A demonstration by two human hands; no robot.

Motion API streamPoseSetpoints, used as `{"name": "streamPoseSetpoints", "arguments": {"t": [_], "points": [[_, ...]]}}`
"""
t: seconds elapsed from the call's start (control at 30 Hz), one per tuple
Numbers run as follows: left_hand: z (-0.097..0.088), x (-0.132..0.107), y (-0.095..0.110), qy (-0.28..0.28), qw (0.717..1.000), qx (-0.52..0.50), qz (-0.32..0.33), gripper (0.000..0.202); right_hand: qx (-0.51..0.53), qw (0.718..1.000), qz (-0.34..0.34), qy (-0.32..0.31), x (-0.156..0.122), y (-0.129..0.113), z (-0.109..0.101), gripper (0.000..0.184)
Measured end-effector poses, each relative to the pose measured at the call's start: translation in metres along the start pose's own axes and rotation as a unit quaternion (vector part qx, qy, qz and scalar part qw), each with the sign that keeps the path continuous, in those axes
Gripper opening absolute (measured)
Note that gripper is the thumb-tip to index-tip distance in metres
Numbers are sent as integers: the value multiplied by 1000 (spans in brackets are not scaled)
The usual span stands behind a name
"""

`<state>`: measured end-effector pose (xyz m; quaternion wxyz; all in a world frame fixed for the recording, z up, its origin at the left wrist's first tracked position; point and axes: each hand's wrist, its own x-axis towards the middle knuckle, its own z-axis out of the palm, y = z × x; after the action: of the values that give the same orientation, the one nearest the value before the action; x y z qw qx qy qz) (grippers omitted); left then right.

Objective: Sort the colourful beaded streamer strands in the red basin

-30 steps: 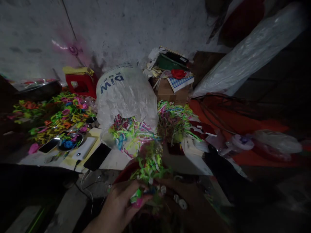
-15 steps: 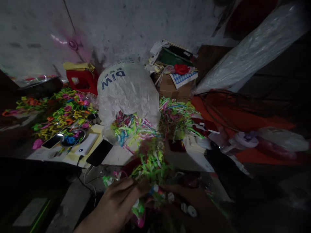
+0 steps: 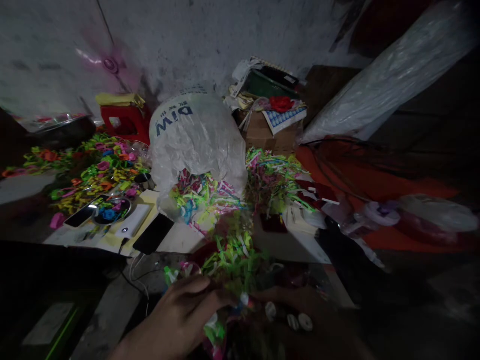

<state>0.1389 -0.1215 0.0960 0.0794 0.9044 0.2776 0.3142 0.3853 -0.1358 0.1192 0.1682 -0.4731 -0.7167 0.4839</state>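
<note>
Grasping a blue-and-white piece point(image 3: 242, 301) between thumb and fingertips of the left hand point(image 3: 185, 306). Meeting the same piece from the other side with the right hand point(image 3: 298, 301); too dark there to tell whether gripping or merely touching. Along the right fingers, white bits point(image 3: 305, 321), too blurred to name. Just below the left thumb, green pieces point(image 3: 215, 329) with a touch of pink.

Heaped just beyond the fingers: green strips point(image 3: 236, 257), next to something dark red point(image 3: 204, 252), largely hidden.

Farther out, on the counter point(image 3: 187, 243), to the left of the fingers: a black phone point(image 3: 153, 235), a white power bank point(image 3: 134, 221) on yellow paper, a bowl point(image 3: 129, 209) of bright pieces and a second phone point(image 3: 80, 216). To the right of the fingers, something black point(image 3: 339, 242), too dim to name.

Straight ahead of the fingers, beyond the green strips, a bag point(image 3: 195, 140) marked "DIW", with mixed strips point(image 3: 210, 197) at the mouth. Right beside the bag, another heap point(image 3: 270, 175). Far left of the fingers, a spread of coloured pieces point(image 3: 101, 180). Behind the bag, to the right, a carton point(image 3: 273, 137). Far right, leaning, a plastic roll point(image 3: 393, 75). Farthest, a wall point(image 3: 187, 45), with a pink fan point(image 3: 110, 65) in front, ahead and left of the fingers.
</note>
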Motion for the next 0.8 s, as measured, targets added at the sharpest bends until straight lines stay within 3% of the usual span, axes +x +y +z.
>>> {"name": "streamPoseSetpoints", "arguments": {"t": [0.1,0.33,0.43,0.6,0.73,0.8], "points": [[1,-2,-1,-6,1000,23,10,42,-10,998,54,2,0,1,-1,37],[6,2,-1,-37,997,59,45,34,-73,993,-92,-26,3,-3,-2,31],[6,5,2,-51,993,67,78,32,-85,991,-100,-22,4,-2,1,26],[6,5,3,-1,994,76,74,32,-68,992,-99,-47,6,4,7,27],[17,3,1,-64,996,29,60,33,-120,987,-97,-47,11,8,10,29],[23,3,1,-84,995,20,52,34,-132,983,-102,-81,12,12,9,31]]}}
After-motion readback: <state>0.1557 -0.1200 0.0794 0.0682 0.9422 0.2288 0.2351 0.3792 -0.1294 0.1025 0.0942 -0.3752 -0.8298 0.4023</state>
